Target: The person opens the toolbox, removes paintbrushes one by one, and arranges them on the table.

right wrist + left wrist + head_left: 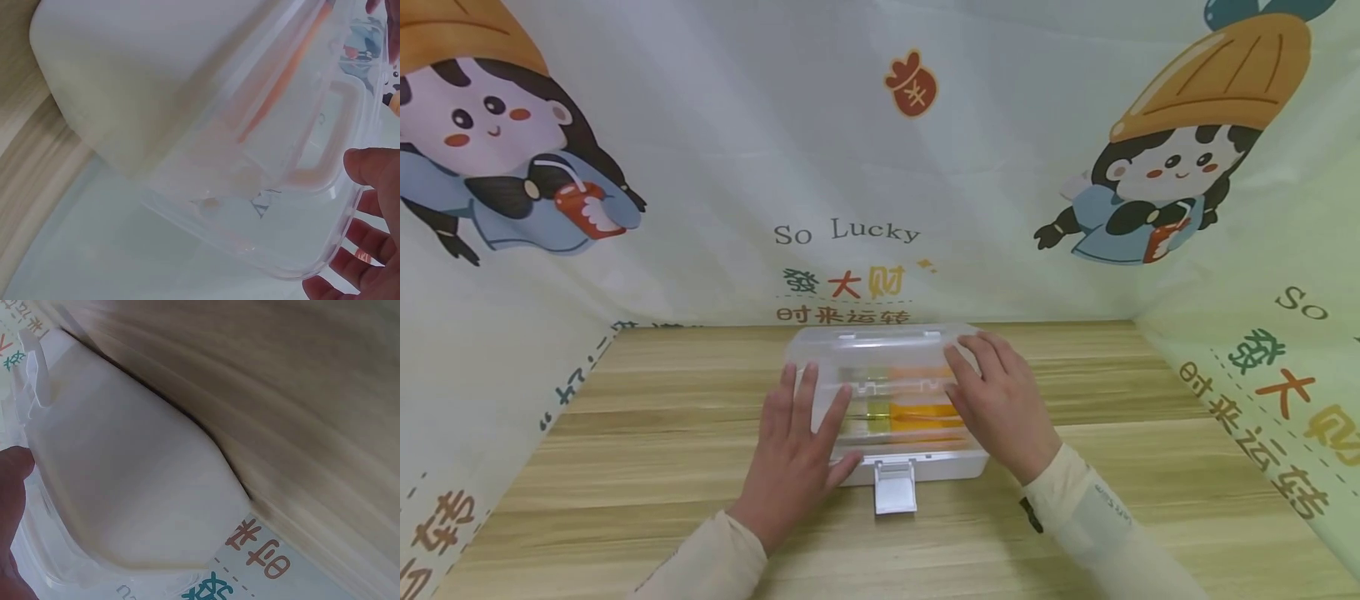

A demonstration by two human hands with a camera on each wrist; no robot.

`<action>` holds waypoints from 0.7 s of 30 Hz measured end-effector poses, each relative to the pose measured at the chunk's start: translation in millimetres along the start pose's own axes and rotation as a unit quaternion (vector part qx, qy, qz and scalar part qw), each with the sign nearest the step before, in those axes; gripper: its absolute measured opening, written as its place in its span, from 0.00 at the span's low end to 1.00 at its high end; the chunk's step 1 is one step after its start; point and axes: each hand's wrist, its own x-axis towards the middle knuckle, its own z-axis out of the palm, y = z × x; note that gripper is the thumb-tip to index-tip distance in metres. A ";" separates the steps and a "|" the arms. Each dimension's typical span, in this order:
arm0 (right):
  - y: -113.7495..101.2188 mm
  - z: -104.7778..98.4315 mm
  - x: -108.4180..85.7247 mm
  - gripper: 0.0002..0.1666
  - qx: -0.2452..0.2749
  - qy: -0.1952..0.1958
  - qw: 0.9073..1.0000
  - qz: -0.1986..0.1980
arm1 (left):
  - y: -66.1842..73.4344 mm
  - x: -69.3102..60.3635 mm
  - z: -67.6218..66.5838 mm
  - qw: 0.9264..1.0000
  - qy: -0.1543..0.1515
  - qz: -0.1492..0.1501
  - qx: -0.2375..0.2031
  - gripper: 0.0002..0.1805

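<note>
A plastic storage box [936, 468] with a white base sits on the table, its front latch [896, 488] folded out. Behind the base, the clear lid [891, 346] is raised at an angle. Orange and yellow items [917, 414] lie inside; their kind is unclear. My left hand [797, 454] rests on the box's left side with straight, spread fingers, the thumb near the front rim. At the lid's right edge, my right hand [1003, 400] grips it, the fingers curled round the rim in the right wrist view, where a carrying handle [359, 106] shows on the lid.
The wood-grain table [685, 417] extends around the box. A printed cloth backdrop [737, 125] rises behind the table and along both sides, close behind the lid. A dark band [1032, 514] is on the right wrist.
</note>
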 end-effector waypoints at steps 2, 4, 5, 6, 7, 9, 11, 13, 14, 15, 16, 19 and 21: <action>0.7 -0.4 1.7 0.31 0.003 0.001 1.000 0.002 | -0.3 -1.0 0.1 1.000 -0.007 0.001 0.007 0.38; 1.0 -1.1 3.7 0.30 0.005 0.001 1.000 0.006 | -0.9 -1.5 -0.5 1.000 -0.017 0.002 0.018 0.39; 1.1 -1.6 4.7 0.30 0.006 0.001 1.000 0.007 | -1.4 -1.7 -0.7 1.000 -0.022 0.003 0.022 0.40; 1.3 -2.1 5.8 0.29 0.007 0.000 1.000 0.008 | -1.7 -1.8 -1.0 0.999 -0.026 0.004 0.026 0.40; 1.5 -3.0 7.1 0.29 0.007 -0.002 1.000 0.010 | -2.0 -1.9 -1.3 0.999 -0.029 0.004 0.029 0.41; 1.7 -4.5 9.7 0.27 0.011 -0.007 1.000 0.013 | -2.5 -2.1 -1.3 0.999 -0.033 0.004 0.035 0.41; 2.3 -5.6 12.3 0.26 0.013 -0.014 1.000 0.016 | -2.7 -2.1 -0.8 0.999 -0.031 0.003 0.035 0.41; 3.0 -6.4 14.9 0.25 0.015 -0.022 0.999 0.018 | -2.9 -2.1 -0.3 0.999 -0.029 0.002 0.034 0.41; 3.4 -6.6 16.3 0.24 0.015 -0.026 0.999 0.019 | -3.1 -1.9 -0.2 0.999 -0.028 0.002 0.035 0.41; 3.9 -6.6 17.4 0.24 0.015 -0.029 0.999 0.021 | -3.2 -1.7 -0.2 0.999 -0.028 0.001 0.033 0.41; 4.3 -6.9 18.8 0.23 0.015 -0.031 0.999 0.021 | -3.5 -1.6 -0.3 0.999 -0.029 0.001 0.031 0.41; 5.5 -7.3 22.8 0.23 0.016 -0.035 0.999 0.023 | -4.4 -1.2 -1.0 0.999 -0.038 0.002 0.031 0.42; 6.5 -7.5 25.5 0.22 0.013 -0.040 0.999 0.024 | -4.8 -1.2 -1.6 0.999 -0.045 0.003 0.028 0.43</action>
